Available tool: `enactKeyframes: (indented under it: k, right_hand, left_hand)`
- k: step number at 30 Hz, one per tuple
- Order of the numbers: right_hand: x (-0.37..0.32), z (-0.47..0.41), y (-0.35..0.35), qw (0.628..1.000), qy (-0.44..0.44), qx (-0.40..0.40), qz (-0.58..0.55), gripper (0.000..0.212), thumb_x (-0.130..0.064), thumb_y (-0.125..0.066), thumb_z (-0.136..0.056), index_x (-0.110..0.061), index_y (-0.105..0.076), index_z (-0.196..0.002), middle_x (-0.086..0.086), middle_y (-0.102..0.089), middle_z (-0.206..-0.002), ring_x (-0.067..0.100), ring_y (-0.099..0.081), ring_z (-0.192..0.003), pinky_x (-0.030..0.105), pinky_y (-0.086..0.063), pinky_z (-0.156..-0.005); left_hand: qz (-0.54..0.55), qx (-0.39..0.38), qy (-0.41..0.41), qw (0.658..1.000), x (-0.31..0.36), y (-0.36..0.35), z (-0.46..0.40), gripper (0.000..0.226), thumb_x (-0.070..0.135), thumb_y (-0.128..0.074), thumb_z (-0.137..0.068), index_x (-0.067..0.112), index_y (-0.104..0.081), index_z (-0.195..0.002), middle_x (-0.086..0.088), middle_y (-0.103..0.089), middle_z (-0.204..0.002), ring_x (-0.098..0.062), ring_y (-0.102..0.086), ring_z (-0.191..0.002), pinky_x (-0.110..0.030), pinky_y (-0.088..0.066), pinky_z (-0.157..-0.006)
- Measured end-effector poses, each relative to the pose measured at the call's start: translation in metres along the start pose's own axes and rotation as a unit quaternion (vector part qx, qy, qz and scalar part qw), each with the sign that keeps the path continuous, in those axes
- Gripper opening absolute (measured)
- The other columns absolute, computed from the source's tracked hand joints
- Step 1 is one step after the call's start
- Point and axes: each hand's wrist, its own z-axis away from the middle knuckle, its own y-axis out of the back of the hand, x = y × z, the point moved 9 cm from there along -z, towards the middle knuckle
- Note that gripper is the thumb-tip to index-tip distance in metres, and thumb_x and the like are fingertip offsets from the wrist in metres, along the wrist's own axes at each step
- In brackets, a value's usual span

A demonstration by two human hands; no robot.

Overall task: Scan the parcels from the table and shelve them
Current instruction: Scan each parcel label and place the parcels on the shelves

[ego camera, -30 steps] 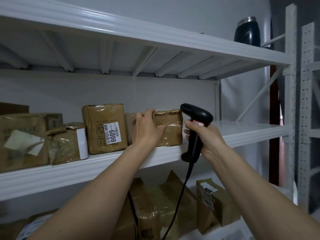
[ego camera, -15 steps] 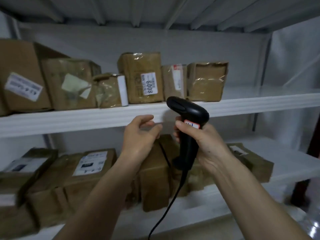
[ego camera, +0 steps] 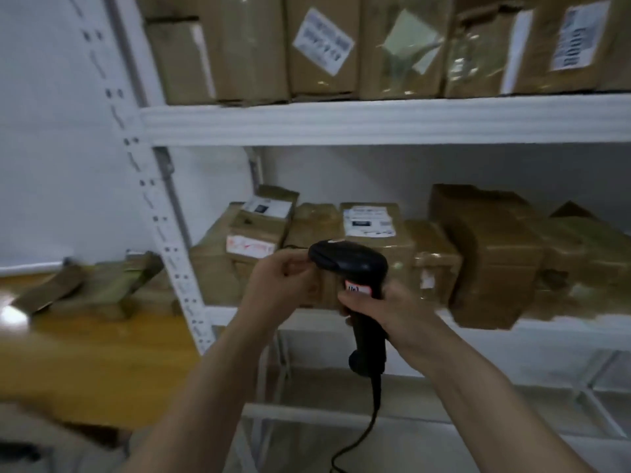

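My right hand (ego camera: 386, 312) grips the handle of a black barcode scanner (ego camera: 355, 264), whose head points left. My left hand (ego camera: 273, 285) hovers right beside the scanner's head with loosely curled fingers and holds no parcel; I cannot tell if it touches the scanner. Brown taped parcels (ego camera: 102, 285) lie blurred on the yellow table (ego camera: 102, 353) at the left. More parcels (ego camera: 368, 227) with white labels fill the lower shelf (ego camera: 546, 327) behind my hands. Other parcels (ego camera: 321, 46) stand in a row on the shelf above (ego camera: 375, 121).
The scanner's black cable (ego camera: 374, 404) hangs down between my forearms. A white perforated rack post (ego camera: 160, 213) stands between the table and the shelves. Below the lower shelf are white rails and a pale floor. A white wall is at the left.
The view has swung down and to the left, bringing the table and lower shelf into sight. My left hand left the shelved parcel and came down beside the scanner's head.
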Motion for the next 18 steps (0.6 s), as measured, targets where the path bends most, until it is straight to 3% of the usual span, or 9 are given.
enactKeyframes:
  k: [3, 5, 8, 12, 15, 18]
  right_hand:
    - [0.015, -0.016, -0.069, 0.999, -0.009, -0.025, 0.039, 0.019, -0.013, -0.067, -0.088, -0.029, -0.064, -0.095, 0.000, -0.071, -0.089, 0.012, -0.068, -0.077, 0.038, -0.053, -0.086]
    - [0.029, -0.026, -0.110, 0.997, -0.022, -0.030, 0.061, 0.019, -0.016, -0.070, -0.086, -0.026, -0.067, -0.101, 0.002, -0.073, -0.093, 0.016, -0.070, -0.083, 0.036, -0.054, -0.085]
    - [0.054, -0.040, -0.167, 0.996, -0.043, -0.028, 0.070, 0.029, -0.012, -0.074, -0.082, -0.018, -0.067, -0.110, 0.001, -0.074, -0.096, 0.021, -0.070, -0.090, 0.036, -0.054, -0.082]
    - [0.085, -0.057, -0.244, 0.995, -0.081, -0.036, 0.047, 0.021, -0.010, -0.074, -0.082, -0.016, -0.068, -0.101, 0.009, -0.072, -0.092, 0.026, -0.068, -0.091, 0.030, -0.050, -0.072]
    - [0.102, -0.068, -0.295, 0.994, -0.099, -0.050, 0.011, 0.029, -0.006, -0.071, -0.084, -0.009, -0.065, -0.112, 0.005, -0.069, -0.094, 0.028, -0.065, -0.100, 0.038, -0.048, -0.080]
    - [0.116, -0.078, -0.333, 0.992, -0.119, -0.049, -0.006, 0.023, -0.005, -0.072, -0.084, -0.008, -0.066, -0.106, 0.008, -0.068, -0.095, 0.032, -0.065, -0.100, 0.048, -0.048, -0.086]
  left_hand:
    - [-0.028, 0.026, 0.037, 0.999, -0.040, 0.068, 0.008, 0.015, 0.006, -0.065, -0.088, 0.021, -0.071, -0.091, 0.004, -0.069, -0.075, -0.008, -0.062, -0.065, -0.009, -0.043, -0.048]
    - [-0.029, 0.037, 0.068, 0.997, -0.071, 0.109, 0.015, 0.016, 0.009, -0.065, -0.089, 0.025, -0.069, -0.089, 0.006, -0.069, -0.075, -0.006, -0.063, -0.063, -0.010, -0.043, -0.048]
    - [-0.028, 0.043, 0.122, 0.991, -0.119, 0.165, 0.026, 0.013, 0.014, -0.066, -0.091, 0.016, -0.068, -0.103, 0.003, -0.069, -0.081, -0.005, -0.063, -0.064, -0.014, -0.044, -0.052]
    - [-0.049, 0.038, 0.183, 0.981, -0.174, 0.228, 0.036, 0.024, 0.021, -0.065, -0.093, 0.014, -0.062, -0.115, 0.003, -0.066, -0.089, -0.007, -0.063, -0.074, -0.018, -0.044, -0.056]
    - [-0.081, 0.030, 0.206, 0.975, -0.200, 0.263, 0.041, 0.030, 0.024, -0.064, -0.093, 0.012, -0.061, -0.120, 0.001, -0.066, -0.096, -0.007, -0.062, -0.076, -0.018, -0.045, -0.057]
    - [-0.106, 0.030, 0.227, 0.968, -0.223, 0.293, 0.044, 0.032, 0.024, -0.065, -0.093, 0.010, -0.060, -0.121, -0.002, -0.066, -0.100, -0.008, -0.062, -0.074, -0.018, -0.045, -0.056]
